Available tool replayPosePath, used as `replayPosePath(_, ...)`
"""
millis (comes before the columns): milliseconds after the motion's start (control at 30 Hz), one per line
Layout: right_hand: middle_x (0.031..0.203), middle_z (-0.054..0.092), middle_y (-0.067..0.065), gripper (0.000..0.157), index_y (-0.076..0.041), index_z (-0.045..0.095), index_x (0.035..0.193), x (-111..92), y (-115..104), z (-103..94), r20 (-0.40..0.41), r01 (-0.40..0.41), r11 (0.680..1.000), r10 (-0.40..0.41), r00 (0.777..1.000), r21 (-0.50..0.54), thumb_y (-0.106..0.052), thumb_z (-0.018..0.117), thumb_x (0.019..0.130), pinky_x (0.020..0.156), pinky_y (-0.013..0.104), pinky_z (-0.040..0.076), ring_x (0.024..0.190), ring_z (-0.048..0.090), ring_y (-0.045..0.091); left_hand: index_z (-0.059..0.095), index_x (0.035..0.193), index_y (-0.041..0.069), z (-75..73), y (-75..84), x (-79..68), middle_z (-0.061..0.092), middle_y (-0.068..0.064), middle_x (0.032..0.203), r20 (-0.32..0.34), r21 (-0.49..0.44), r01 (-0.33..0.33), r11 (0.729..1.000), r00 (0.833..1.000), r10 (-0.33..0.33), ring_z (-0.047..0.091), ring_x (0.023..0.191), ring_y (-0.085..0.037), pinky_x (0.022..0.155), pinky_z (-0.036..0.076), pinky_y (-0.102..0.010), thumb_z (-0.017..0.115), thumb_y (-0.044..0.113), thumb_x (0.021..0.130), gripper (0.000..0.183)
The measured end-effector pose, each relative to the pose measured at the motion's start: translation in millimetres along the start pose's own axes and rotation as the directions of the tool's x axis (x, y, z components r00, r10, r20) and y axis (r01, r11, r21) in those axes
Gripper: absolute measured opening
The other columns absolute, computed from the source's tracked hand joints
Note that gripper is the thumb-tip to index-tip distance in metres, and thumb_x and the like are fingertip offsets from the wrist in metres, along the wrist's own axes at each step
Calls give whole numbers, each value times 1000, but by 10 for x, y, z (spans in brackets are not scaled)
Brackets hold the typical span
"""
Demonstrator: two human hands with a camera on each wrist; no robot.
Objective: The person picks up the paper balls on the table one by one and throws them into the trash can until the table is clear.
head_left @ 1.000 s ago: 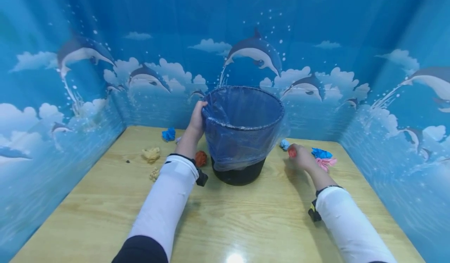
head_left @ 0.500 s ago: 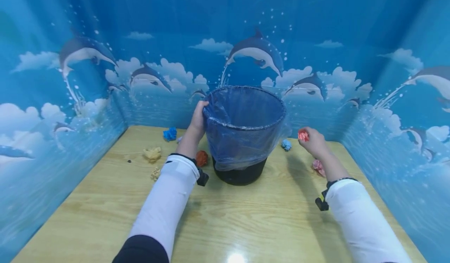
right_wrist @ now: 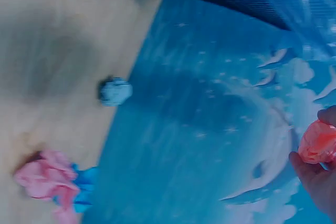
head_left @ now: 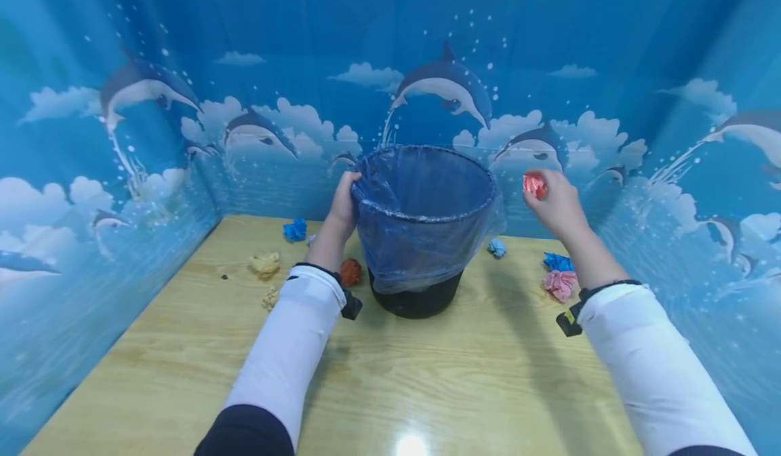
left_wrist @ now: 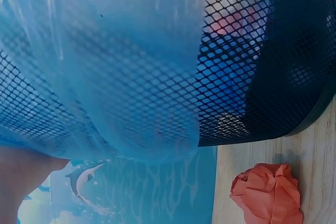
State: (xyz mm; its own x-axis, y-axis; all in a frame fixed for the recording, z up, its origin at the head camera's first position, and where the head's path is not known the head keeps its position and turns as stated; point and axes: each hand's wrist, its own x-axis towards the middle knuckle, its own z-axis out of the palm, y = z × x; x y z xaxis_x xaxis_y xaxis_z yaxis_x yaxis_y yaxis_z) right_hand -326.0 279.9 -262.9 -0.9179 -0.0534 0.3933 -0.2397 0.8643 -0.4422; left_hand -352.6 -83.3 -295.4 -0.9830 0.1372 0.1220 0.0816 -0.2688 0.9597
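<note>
Left edge: yellow ball [head_left: 265, 265] on the table [head_left: 390, 375], beige ball [head_left: 270, 298] just nearer us, blue ball [head_left: 295, 230] out by the wall.
Left hand [head_left: 343, 205]: gripping the bin's left rim, thumb up top; its other fingers are hidden, so I can't tell how they lie.
Orange ball [head_left: 350, 273]: on the table, just beside the bin.
Bin [head_left: 416, 305]: upright, black mesh, probably light and fairly stiff, easy to tip; the rim looks the place to hold. Its blue liner [head_left: 421, 259] seems thin and slick, liable to slide.
Light blue ball [head_left: 497, 247]: on the table, near the bin's right side.
Red ball [head_left: 534, 186]: up in the air, right of the bin, apart from it! Should be feather-light, soft, crushable, hardly slippery; best held lightly round its sides.
Right hand [head_left: 563, 205]: pinching the red ball, thumb below, fingers above.
Right edge: pink ball [head_left: 558, 284], second blue ball [head_left: 558, 261] just behind; can't tell if they touch.
Changed: half a second on, right hand and red ball are higher, uncovering the second blue ball; left hand and bin hold station.
</note>
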Motion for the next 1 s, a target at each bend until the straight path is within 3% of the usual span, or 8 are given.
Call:
replayPosePath(200,139,44,26,48,-4,43,141,113,-266,-173,-43,40,999,-39,998,4,-20,54,98,95,60,42,123,44,45,42,129,7,2,2,0,42,-7,137,3,3,3,1000,1000,-3,44,114,-16,104,30,-34,27,35,93,48)
replayPosePath(433,139,46,22,50,-9,44,143,196,-614,-285,-96,67,995,-59,994,81,-26,56,97,91,53,47,119,49,40,34,144,9,-7,-11,-11,34,-6,150,-13,-4,39,999,999,-39,37,131,-21,108,27,-37,27,36,92,59)
replayPosePath(767,137,49,17,46,-11,49,138,177,-1024,-226,-85,182,976,-172,981,119,-25,60,95,82,45,48,108,53,32,46,112,12,-2,-11,11,47,-3,124,2,-17,-5,1000,1000,5,46,107,-17,95,33,-31,28,36,93,35)
replayPosePath(1000,133,51,18,45,-10,51,136,184,-1161,-137,-55,227,965,-222,974,131,-24,61,95,84,45,49,109,52,31,45,118,11,-17,-18,15,46,-4,128,18,-8,-4,1000,1000,4,46,107,-15,94,33,-30,28,37,93,41)
